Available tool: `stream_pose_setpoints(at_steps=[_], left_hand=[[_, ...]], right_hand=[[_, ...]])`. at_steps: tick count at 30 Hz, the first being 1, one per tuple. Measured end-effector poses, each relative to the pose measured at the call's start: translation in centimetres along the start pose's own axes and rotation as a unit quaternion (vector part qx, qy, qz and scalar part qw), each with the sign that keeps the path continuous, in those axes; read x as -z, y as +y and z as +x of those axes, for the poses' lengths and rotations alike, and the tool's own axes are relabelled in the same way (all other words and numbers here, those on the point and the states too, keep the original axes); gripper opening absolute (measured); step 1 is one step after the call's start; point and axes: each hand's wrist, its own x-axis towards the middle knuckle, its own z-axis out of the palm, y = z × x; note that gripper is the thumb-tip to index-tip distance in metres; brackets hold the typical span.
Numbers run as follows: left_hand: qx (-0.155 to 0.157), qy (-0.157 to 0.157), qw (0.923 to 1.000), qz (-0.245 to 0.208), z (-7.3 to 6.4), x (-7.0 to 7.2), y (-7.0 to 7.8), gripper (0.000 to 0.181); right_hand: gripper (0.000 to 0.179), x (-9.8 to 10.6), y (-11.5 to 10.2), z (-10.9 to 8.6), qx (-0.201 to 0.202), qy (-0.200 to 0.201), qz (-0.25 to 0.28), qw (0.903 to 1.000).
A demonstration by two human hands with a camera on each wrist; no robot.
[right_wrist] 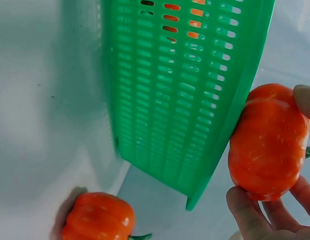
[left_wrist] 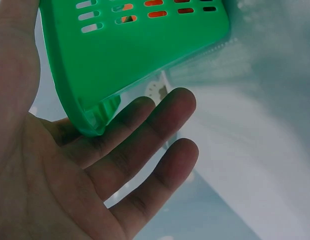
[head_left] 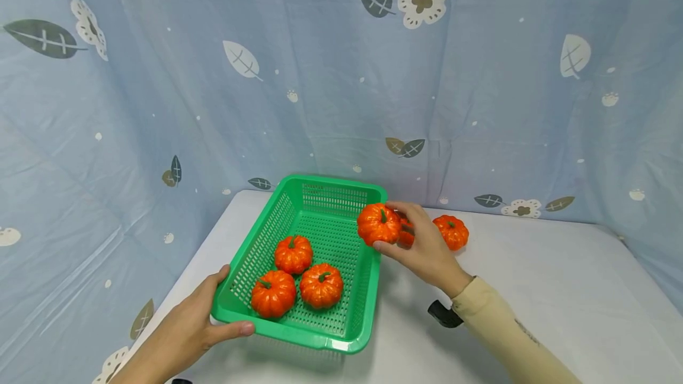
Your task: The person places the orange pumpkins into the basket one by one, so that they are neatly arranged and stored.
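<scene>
A green plastic basket with slotted walls stands on the white table. My left hand grips its near left corner, thumb and fingers on either side of the rim. From below, the left wrist view shows the fingers by the basket's rim. In my right hand is a small orange toy pumpkin with a green stem, held at the basket's right rim; whether it touches the rim I cannot tell. Inside the basket sit three more pumpkins, towards the near left.
On the table right of the basket lies another pumpkin. One more pumpkin is partly hidden behind my right hand. A blue patterned curtain hangs behind the table. A black object shows beside my right wrist.
</scene>
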Motion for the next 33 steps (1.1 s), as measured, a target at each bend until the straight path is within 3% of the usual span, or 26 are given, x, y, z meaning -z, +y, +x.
stream_pose_setpoints(at_steps=[9,22,33], left_hand=[[-0.007,0.006,1.0000,0.002,-0.1,-0.1,0.0,0.118],[-0.010,0.012,0.9999,0.005,0.0,-0.1,-0.1,0.116],[-0.010,0.006,0.9999,0.004,0.0,-0.1,-0.2,0.116]], right_hand=[[0.074,-0.8,-0.5,1.0,0.016,-0.029,-0.039,0.9987],[0.075,-2.2,-0.5,2.0,0.032,-0.069,-0.027,0.9967],[0.069,-2.7,-0.9,3.5,0.029,-0.151,-0.056,0.9865]])
